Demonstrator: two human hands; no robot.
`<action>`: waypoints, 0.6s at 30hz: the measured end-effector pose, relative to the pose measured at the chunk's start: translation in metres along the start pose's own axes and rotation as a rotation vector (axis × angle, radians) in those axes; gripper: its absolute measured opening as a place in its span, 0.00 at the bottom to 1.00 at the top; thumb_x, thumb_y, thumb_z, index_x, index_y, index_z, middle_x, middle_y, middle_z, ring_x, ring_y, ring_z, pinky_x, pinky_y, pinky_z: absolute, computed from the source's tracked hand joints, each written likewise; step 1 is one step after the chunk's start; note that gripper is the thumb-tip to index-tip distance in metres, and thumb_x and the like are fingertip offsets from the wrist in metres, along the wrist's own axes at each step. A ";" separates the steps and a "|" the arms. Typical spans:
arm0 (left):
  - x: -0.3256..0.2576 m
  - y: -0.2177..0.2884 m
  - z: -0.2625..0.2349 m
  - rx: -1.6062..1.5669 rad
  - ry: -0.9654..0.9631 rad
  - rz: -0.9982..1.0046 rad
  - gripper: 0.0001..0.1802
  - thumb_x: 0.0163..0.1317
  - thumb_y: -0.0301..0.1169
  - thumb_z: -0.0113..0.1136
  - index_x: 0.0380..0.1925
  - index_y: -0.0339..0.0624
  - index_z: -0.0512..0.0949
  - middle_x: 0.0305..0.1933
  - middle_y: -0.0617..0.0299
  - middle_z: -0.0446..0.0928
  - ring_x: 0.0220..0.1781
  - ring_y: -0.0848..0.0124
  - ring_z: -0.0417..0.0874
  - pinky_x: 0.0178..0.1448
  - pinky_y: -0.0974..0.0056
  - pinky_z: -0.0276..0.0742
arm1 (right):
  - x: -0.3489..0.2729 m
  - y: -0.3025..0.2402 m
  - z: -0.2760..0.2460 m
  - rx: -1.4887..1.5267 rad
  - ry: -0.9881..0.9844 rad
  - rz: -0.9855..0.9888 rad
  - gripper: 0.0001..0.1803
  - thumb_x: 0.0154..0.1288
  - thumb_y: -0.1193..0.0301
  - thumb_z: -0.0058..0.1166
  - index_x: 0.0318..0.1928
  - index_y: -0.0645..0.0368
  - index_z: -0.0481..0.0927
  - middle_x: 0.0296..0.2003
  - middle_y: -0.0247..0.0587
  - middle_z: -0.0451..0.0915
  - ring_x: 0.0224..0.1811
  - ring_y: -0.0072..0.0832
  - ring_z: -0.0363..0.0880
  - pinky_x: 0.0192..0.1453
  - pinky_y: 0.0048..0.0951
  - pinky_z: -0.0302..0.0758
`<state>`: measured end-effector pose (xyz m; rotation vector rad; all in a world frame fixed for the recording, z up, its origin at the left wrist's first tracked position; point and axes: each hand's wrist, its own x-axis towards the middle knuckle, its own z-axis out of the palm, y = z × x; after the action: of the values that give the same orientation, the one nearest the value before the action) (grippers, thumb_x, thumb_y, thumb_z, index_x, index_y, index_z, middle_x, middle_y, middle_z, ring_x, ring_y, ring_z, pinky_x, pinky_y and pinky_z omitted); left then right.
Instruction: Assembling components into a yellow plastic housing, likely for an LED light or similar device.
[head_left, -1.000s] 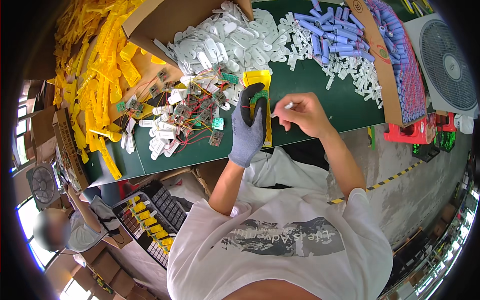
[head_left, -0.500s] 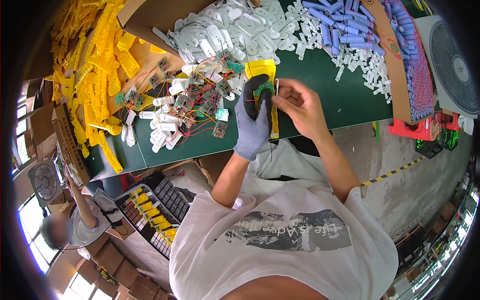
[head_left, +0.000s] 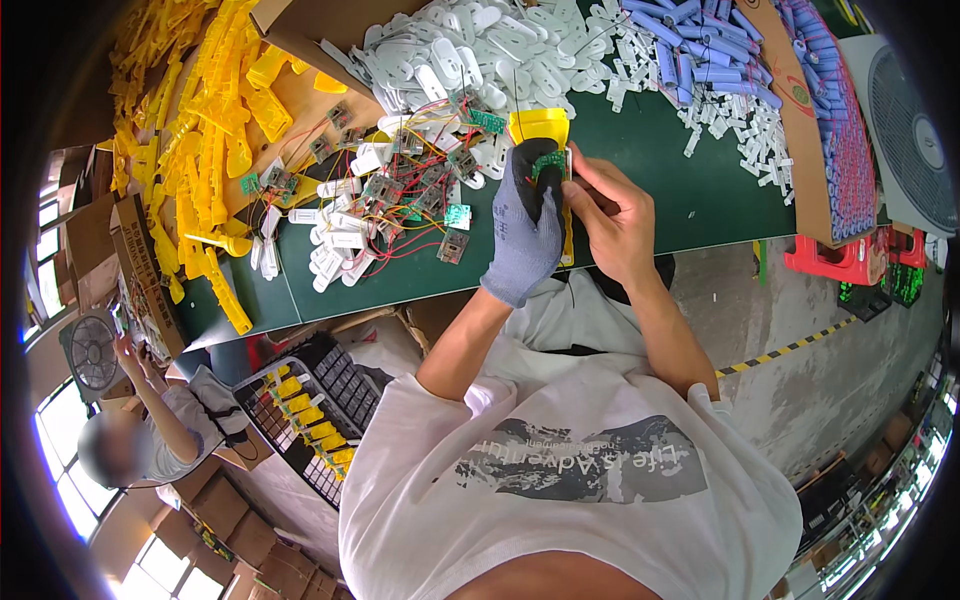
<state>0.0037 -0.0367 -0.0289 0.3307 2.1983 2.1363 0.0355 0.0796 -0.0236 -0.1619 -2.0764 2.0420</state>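
Observation:
My left hand (head_left: 522, 235), in a grey work glove with black fingers, is closed around a long yellow plastic shell (head_left: 538, 126). A small green circuit board (head_left: 549, 160) lies in the shell under the gloved thumb and fingers. My bare right hand (head_left: 617, 222) is at the shell's right side, with thumb and fingers pinched together on a small white piece (head_left: 569, 163) beside the board. The fingers mostly hide that piece, so its kind cannot be made out. A thin dark wire hangs below the shell.
White switch-like parts with wired circuit boards (head_left: 385, 190) lie left of my hands. Beyond are yellow shells (head_left: 205, 140), white oval covers (head_left: 440, 60), small white clips (head_left: 740, 140) and blue-violet battery cells (head_left: 715, 60). A black crate (head_left: 310, 410) stands below the green table (head_left: 690, 215); another person sits left.
Both hands and the shell sit slightly further right in the picture, along with the table things. My right fingers have closed in against the shell's side.

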 end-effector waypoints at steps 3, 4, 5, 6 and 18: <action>0.000 0.002 0.000 0.041 -0.040 0.027 0.12 0.68 0.23 0.45 0.50 0.37 0.68 0.39 0.57 0.74 0.39 0.73 0.74 0.44 0.67 0.73 | -0.002 0.002 -0.003 -0.115 -0.004 -0.093 0.20 0.63 0.80 0.58 0.56 0.62 0.77 0.45 0.42 0.82 0.41 0.19 0.80 0.45 0.20 0.77; 0.002 0.002 0.000 0.043 -0.045 0.036 0.12 0.68 0.23 0.45 0.50 0.37 0.68 0.39 0.57 0.74 0.39 0.73 0.74 0.44 0.67 0.73 | -0.001 0.001 -0.005 -0.109 -0.009 -0.086 0.20 0.63 0.80 0.58 0.56 0.62 0.77 0.45 0.42 0.82 0.42 0.19 0.81 0.46 0.20 0.77; 0.001 0.003 0.001 0.032 -0.040 0.038 0.13 0.66 0.21 0.46 0.50 0.36 0.68 0.39 0.54 0.74 0.39 0.68 0.75 0.44 0.65 0.73 | -0.001 0.000 -0.006 -0.104 -0.013 -0.079 0.20 0.63 0.80 0.57 0.56 0.62 0.78 0.45 0.42 0.82 0.42 0.20 0.81 0.46 0.20 0.77; 0.001 0.004 0.003 0.020 -0.035 0.040 0.14 0.64 0.20 0.47 0.49 0.35 0.69 0.39 0.51 0.74 0.38 0.63 0.77 0.44 0.62 0.73 | -0.001 0.000 -0.005 -0.101 -0.007 -0.088 0.20 0.63 0.80 0.57 0.56 0.62 0.78 0.45 0.42 0.82 0.42 0.20 0.81 0.46 0.20 0.77; 0.007 0.007 -0.001 0.165 -0.079 0.121 0.16 0.59 0.18 0.49 0.49 0.34 0.70 0.41 0.48 0.74 0.42 0.58 0.78 0.46 0.60 0.74 | 0.001 -0.004 -0.007 -0.123 0.023 -0.103 0.18 0.62 0.81 0.57 0.54 0.67 0.78 0.44 0.46 0.81 0.42 0.26 0.82 0.48 0.23 0.75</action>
<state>-0.0028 -0.0366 -0.0207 0.5605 2.3710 1.9622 0.0362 0.0862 -0.0195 -0.0963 -2.1504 1.8459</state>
